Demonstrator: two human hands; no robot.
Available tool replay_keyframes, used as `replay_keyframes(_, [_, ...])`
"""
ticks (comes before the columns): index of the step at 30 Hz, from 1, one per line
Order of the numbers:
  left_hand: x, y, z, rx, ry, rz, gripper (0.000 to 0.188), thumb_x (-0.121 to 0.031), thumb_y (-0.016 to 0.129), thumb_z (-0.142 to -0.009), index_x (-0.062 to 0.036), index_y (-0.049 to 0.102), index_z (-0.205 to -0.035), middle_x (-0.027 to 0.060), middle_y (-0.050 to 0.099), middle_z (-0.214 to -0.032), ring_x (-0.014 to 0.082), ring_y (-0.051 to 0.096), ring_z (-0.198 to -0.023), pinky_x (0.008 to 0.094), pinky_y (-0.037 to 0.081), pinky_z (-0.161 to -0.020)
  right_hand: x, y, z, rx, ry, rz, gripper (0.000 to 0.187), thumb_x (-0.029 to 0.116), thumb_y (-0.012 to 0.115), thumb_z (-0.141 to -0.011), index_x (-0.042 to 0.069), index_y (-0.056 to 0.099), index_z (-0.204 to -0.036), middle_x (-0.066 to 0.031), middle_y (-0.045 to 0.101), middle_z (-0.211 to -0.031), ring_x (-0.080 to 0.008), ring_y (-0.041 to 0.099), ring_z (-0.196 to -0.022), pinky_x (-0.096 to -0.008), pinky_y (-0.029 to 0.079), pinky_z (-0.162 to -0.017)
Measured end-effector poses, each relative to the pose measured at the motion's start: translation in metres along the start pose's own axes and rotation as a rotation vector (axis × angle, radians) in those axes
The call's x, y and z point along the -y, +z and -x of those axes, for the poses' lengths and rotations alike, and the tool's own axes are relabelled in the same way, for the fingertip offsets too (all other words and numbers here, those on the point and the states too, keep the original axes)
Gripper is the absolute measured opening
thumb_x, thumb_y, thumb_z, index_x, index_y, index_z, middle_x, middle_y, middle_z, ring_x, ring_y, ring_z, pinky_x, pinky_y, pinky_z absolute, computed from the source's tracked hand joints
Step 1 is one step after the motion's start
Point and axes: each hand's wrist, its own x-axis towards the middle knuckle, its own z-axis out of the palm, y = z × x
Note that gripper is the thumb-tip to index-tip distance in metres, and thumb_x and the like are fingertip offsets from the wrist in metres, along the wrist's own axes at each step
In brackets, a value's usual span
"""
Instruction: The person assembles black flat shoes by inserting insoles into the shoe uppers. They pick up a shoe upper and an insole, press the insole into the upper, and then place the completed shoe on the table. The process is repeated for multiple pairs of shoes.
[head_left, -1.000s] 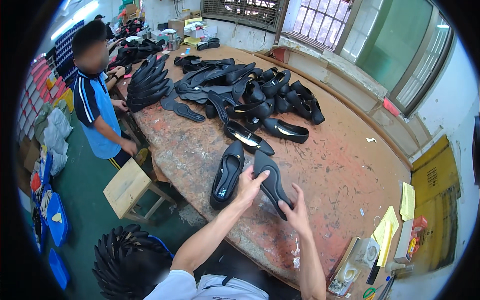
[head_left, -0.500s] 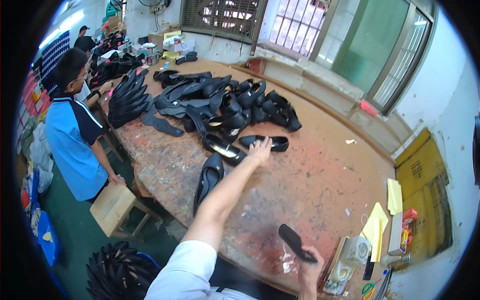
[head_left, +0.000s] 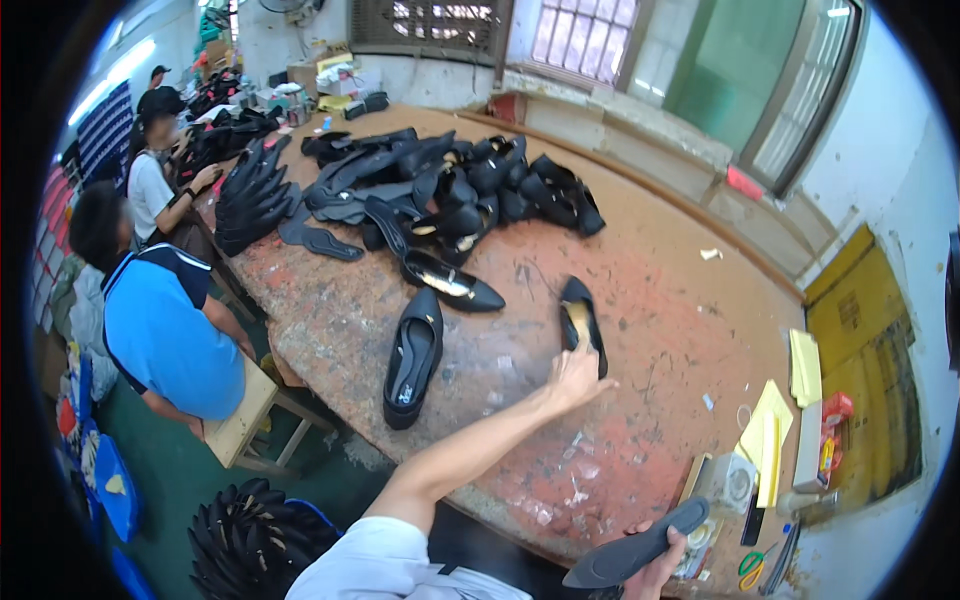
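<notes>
My left hand [head_left: 578, 376] is stretched over the worktable with its fingers on the heel end of a black pointed flat shoe [head_left: 574, 300]. The shoe's toe points away from me, and its tan inside shows. Low at the right, my right hand [head_left: 655, 568] grips a dark grey insole [head_left: 640, 545] by one edge. Left of my left arm, another black flat shoe [head_left: 412, 355] stands with a grey insole inside. Just beyond it a black shoe with a tan lining [head_left: 455, 282] lies beside the heap.
A heap of black shoes and insoles [head_left: 430, 180] covers the far middle of the table [head_left: 480, 400]. Right: yellow sheets [head_left: 765, 430], green-handled scissors [head_left: 752, 570], a white container [head_left: 732, 482]. Left: a seated person in blue [head_left: 175, 330] on a wooden stool [head_left: 240, 420]; another person stands behind.
My left hand has brought the shoe from the heap's edge nearer and rightward, turning its toe away. My right hand has moved lower with the insole. The person in blue has sat down.
</notes>
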Motion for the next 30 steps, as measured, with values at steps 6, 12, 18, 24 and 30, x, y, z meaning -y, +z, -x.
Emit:
replay_keyframes(6, [0.011,-0.012,0.204,0.04,0.283,0.307,0.032,-0.021,0.088,-0.08,-0.0022,0.067,-0.094,0.0157,0.061,-0.13,0.0357,0.075,-0.108,0.0439,0.065,-0.085,0.027,-0.002,0.004,0.381,-0.139,0.342,0.058,0.014,0.085,-0.073,0.008,0.052,-0.12,-0.006,0.051,-0.104,-0.0204,0.053,-0.094,-0.0336,0.047,-0.084])
replay_keyframes(12, [0.006,-0.055,0.28,0.063,0.166,0.295,0.059,-0.016,0.091,-0.081,0.0007,0.063,-0.131,0.0218,0.06,-0.144,0.0436,0.068,-0.123,0.0474,0.06,-0.101,0.039,0.033,0.007,0.562,-0.472,1.25,0.035,0.006,0.09,-0.069,0.005,0.074,-0.099,-0.014,0.071,-0.119,-0.0325,0.069,-0.101,-0.0438,0.055,-0.09])
replay_keyframes(18, [-0.012,-0.022,0.326,-0.042,0.03,0.098,0.076,-0.017,0.079,-0.096,0.0163,0.043,-0.154,0.04,0.049,-0.155,0.0542,0.058,-0.137,0.0539,0.053,-0.11,0.003,0.051,-0.005,0.719,-0.584,1.503,0.024,0.011,0.089,-0.076,0.005,0.08,-0.098,-0.0052,0.076,-0.124,-0.0266,0.068,-0.107,-0.0416,0.051,-0.096])
replay_keyframes(24, [-0.021,-0.027,0.324,0.046,0.0,0.063,0.074,-0.016,0.074,-0.101,0.0191,0.039,-0.155,0.0438,0.046,-0.154,0.057,0.053,-0.141,0.0547,0.05,-0.115,-0.03,0.066,-0.014,0.778,-0.59,1.396,0.021,0.011,0.086,-0.08,0.004,0.08,-0.099,-0.0052,0.075,-0.124,-0.0245,0.067,-0.109,-0.0408,0.051,-0.096])
replay_keyframes(30, [-0.025,-0.029,0.323,0.054,-0.084,0.154,0.068,-0.012,0.074,-0.1,0.0144,0.042,-0.153,0.0426,0.044,-0.157,0.0568,0.054,-0.14,0.0547,0.048,-0.116,-0.039,0.07,-0.017,0.801,-0.592,1.392,0.022,0.01,0.086,-0.079,0.004,0.081,-0.1,-0.0058,0.075,-0.121,-0.0247,0.067,-0.107,-0.0405,0.051,-0.096])
